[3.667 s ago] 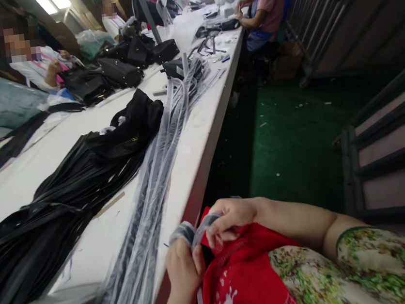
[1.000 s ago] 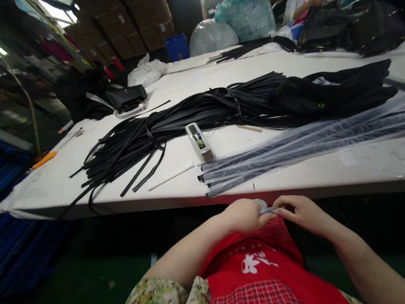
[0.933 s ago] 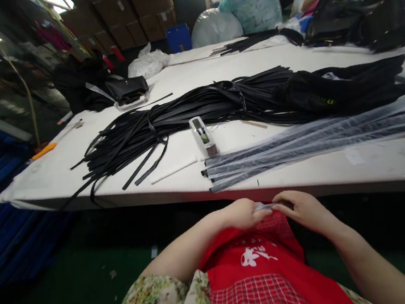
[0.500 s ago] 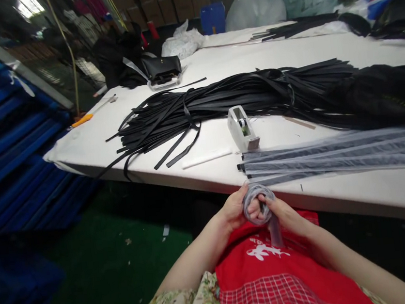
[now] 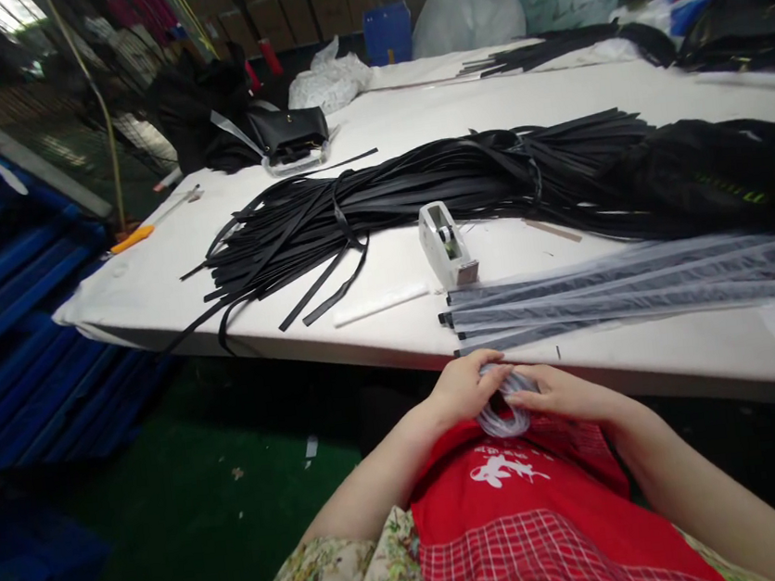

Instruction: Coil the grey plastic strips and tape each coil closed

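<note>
Head view: left hand (image 5: 465,386) and right hand (image 5: 561,392) are pinching one plastic-sleeved strap coil (image 5: 506,423) in front of the red apron (image 5: 464,503). Coiling is apparently taking place; the next move is probably calling for drawing the loops tight. One tape dispenser (image 5: 449,260) and one tied black strap bundle (image 5: 417,184) are resting on the table (image 5: 167,260); overlapping sleeved straps (image 5: 626,291) are defeating an exact count.

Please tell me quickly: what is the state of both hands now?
Left hand: closed, holding the coiled grey strip.
Right hand: closed, holding the other side of that coil.
</note>
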{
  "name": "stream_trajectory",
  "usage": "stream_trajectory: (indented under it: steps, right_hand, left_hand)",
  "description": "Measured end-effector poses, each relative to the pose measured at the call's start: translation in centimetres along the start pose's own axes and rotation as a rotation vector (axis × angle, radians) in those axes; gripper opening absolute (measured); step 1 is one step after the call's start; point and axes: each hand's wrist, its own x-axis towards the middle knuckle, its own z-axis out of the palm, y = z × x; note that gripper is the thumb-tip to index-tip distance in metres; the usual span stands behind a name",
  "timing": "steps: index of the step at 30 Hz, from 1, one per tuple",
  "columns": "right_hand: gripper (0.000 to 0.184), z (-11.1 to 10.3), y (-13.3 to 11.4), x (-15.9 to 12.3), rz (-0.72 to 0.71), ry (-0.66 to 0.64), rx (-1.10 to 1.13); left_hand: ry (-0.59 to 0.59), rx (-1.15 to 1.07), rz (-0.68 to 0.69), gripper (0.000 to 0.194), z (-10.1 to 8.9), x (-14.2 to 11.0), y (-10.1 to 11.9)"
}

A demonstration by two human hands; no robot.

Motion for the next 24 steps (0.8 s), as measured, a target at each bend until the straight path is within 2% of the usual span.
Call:
stream_trajectory:
  steps: [3,7,9,10,14,17,19,21,23,24]
  right_hand:
    - [0.052,0.2,0.4,-0.6,-0.015,0.119,0.047]
    - [0.054,0.3,0.4,-0.8,-0.034,0.228,0.078]
    - [0.051,-0.2,0.1,-1.0,-0.035,0.191,0.052]
    - [0.049,-0.6,0.0,-1.2,-0.032,0.129,0.039]
    - [0.043,-1.4,-0.5,-1.8,0.013,-0.253,0.002]
    - [0.042,-0.5,-0.1,-1.5,0.005,-0.402,-0.046]
    - [0.039,-0.1,0.2,-0.8,0.006,-0.436,-0.084]
    - [0.037,-0.8,-0.3,0.2,0.031,-0.439,-0.128]
    - [0.036,-3.1,-1.7,1.8,0.024,-0.335,-0.158]
    - [0.035,-4.6,-2.6,2.8,0.002,-0.220,-0.148]
  left_hand:
    - [0.215,-0.162,-0.086,0.044,1.2,0.4,-0.1]
    - [0.310,-0.369,-0.144,0.046,2.3,0.5,-0.2]
    - [0.283,-0.308,-0.120,0.040,2.2,0.2,-0.1]
    - [0.241,-0.245,-0.098,0.037,2.0,0.0,0.0]
    - [-0.028,-0.041,0.029,0.028,1.3,-1.6,0.9]
    - [-0.135,0.086,0.151,0.029,1.6,-3.3,1.2]
    - [-0.139,0.134,0.153,0.030,1.9,-4.3,0.9]
    - [-0.115,0.107,0.109,0.031,2.0,-5.3,0.3]
    - [-0.081,0.058,0.080,0.032,2.0,-6.1,-0.2]
    - [-0.067,0.039,0.068,0.033,1.9,-6.4,-0.3]
